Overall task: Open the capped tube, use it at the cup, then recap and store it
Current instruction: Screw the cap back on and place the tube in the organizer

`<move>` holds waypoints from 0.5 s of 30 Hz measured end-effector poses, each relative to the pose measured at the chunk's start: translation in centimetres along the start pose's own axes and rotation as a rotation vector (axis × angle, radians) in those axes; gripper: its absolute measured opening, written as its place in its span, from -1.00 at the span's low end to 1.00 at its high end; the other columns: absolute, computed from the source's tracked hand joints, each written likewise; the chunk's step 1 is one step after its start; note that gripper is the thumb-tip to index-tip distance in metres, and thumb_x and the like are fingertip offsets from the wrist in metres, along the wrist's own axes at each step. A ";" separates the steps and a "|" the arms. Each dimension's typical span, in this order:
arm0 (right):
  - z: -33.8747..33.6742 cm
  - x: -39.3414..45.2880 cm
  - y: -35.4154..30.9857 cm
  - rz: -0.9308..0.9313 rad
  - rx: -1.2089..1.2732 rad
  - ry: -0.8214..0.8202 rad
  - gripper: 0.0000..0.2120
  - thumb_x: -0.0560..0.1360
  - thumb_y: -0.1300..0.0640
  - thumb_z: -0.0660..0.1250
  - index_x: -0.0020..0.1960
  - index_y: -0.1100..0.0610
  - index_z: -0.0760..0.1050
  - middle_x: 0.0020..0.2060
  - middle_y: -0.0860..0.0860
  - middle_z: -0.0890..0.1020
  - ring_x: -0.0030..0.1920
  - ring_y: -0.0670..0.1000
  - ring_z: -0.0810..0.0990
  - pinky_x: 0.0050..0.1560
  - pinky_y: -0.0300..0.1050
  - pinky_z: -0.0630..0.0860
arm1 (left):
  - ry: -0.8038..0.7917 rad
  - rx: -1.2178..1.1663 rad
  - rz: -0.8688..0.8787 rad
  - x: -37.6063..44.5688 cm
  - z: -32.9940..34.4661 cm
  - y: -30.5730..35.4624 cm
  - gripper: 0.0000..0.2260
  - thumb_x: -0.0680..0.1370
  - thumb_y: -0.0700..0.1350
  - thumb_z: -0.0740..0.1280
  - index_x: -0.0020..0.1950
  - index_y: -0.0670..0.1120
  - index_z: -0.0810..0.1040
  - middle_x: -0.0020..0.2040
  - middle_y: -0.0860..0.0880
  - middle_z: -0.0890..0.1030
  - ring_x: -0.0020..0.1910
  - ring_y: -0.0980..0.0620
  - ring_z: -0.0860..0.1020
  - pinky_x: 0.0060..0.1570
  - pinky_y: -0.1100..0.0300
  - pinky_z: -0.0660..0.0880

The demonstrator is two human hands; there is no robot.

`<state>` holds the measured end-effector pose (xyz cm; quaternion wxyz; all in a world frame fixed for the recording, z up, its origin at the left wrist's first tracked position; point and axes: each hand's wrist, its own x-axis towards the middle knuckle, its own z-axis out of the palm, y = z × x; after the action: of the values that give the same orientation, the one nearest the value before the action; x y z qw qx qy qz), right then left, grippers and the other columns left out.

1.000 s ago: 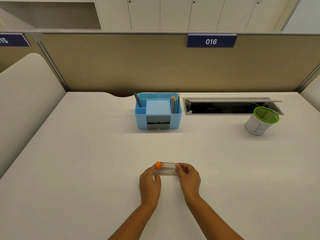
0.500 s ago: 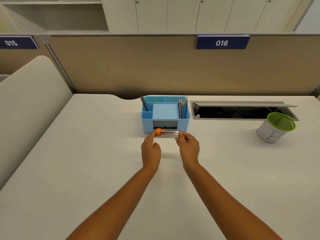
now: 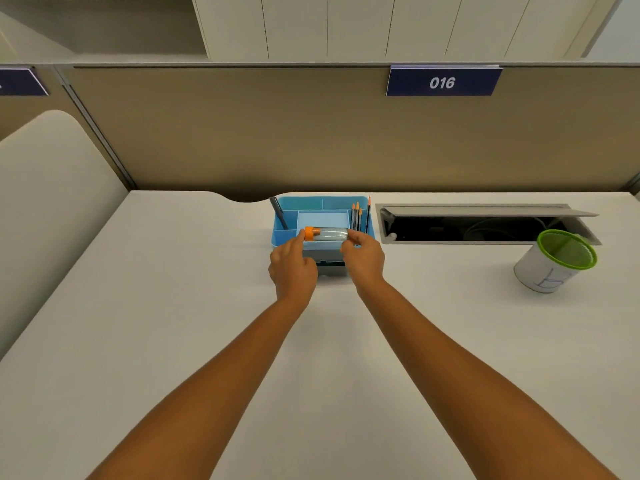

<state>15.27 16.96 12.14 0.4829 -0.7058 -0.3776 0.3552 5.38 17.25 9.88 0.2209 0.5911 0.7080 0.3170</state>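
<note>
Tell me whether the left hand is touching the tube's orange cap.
Touching. The head view shows the left hand with its fingertips pressed against the orange cap at the tube end, no gap visible.

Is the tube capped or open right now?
Capped: the orange cap sits on the tube, held level between both hands over the blue organizer.

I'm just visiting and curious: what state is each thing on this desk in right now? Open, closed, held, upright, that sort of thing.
Clear plastic tube with orange cap: capped, held sideways over the organizer.
Left hand: fingers on the cap end.
Right hand: pinching the tube's other end.
Blue plastic desk organizer: open-topped, holding a pen and pencils.
White cup with green rim: uncovered, looks tilted; contents unclear.
Grey cable hatch: lid raised.
</note>
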 end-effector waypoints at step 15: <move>-0.2 0.6 0.2 -0.041 -0.229 -0.063 -0.62 0.55 0.25 0.22 0.36 0.24 0.35 0.30 0.20 0.46 0.29 0.18 0.45 0.25 -0.05 0.43 | -0.021 0.170 0.076 0.3 0.8 -0.7 -0.52 0.54 -0.20 0.23 0.44 -0.03 0.19 0.50 -0.09 0.20 0.48 -0.14 0.07 0.39 -0.08 0.15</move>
<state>15.75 17.32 11.97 0.3942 -0.7369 -0.4450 0.3219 5.34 17.58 8.84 0.1651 0.6374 0.7072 0.2577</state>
